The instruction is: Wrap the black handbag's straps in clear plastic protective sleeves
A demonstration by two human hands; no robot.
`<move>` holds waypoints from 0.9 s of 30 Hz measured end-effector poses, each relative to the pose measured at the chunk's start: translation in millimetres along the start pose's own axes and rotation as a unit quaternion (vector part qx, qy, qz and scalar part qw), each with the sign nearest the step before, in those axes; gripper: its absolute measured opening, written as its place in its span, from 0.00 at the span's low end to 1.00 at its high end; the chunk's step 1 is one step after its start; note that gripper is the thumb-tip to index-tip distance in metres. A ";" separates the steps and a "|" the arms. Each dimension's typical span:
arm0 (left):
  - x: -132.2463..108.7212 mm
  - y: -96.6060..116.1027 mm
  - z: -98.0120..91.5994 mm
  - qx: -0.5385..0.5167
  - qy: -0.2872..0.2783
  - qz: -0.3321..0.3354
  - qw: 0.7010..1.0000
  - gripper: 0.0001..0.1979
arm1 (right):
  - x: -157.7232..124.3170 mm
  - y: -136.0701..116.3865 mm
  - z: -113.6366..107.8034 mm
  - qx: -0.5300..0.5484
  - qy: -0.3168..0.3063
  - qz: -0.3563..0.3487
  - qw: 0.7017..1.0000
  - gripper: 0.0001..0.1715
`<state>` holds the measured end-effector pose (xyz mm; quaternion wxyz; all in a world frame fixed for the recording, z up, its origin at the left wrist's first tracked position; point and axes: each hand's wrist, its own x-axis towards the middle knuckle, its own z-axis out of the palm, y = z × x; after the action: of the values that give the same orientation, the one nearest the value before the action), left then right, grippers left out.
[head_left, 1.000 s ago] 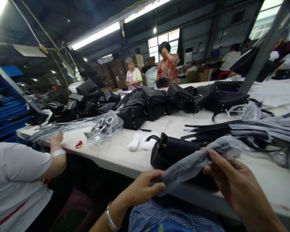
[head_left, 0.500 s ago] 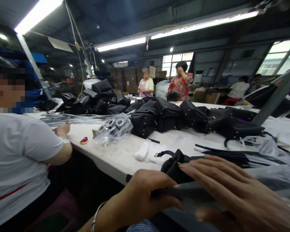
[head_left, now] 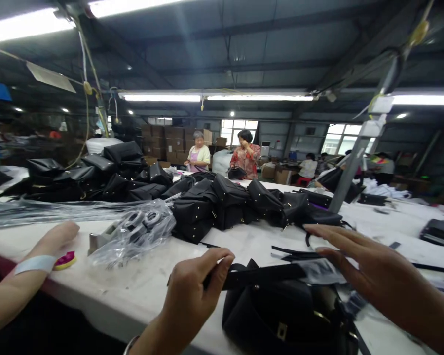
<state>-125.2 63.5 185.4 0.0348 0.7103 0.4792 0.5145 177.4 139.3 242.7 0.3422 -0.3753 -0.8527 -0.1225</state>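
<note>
My left hand [head_left: 202, 288] is closed, thumb and fingers pinching one end of a black strap [head_left: 266, 277]. The strap stretches to the right, and clear plastic [head_left: 323, 271] covers its far end. Beside that end is my right hand [head_left: 377, 276], its fingers stretched out and the thumb apart from them; whether it touches the plastic I cannot tell. Just beneath the strap, a black handbag [head_left: 251, 315] with gold-coloured metal fittings lies on the white table [head_left: 140, 296], its top facing me.
Black bags [head_left: 196, 209] are heaped across the table's middle. A clear plastic bag [head_left: 133, 236] holds grey rings of tape. A co-worker's arm [head_left: 33, 271] rests at the left near a pink and yellow item [head_left: 64, 260]. A metal post [head_left: 350, 170] rises at the right.
The view has swung right and tilted up. My hands have moved apart, the right one off the plastic-covered strap, which is now stretched out. The handbag below shows more fully.
</note>
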 end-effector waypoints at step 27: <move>-46.9 -99.4 79.1 -0.390 0.135 -0.470 0.780 0.25 | 46.0 -28.1 17.0 0.339 -0.161 0.171 0.911 0.33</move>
<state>-129.4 118.5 61.7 0.4813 0.2458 0.5120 0.6677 126.4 153.4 262.6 0.3225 -0.3912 -0.8096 0.2958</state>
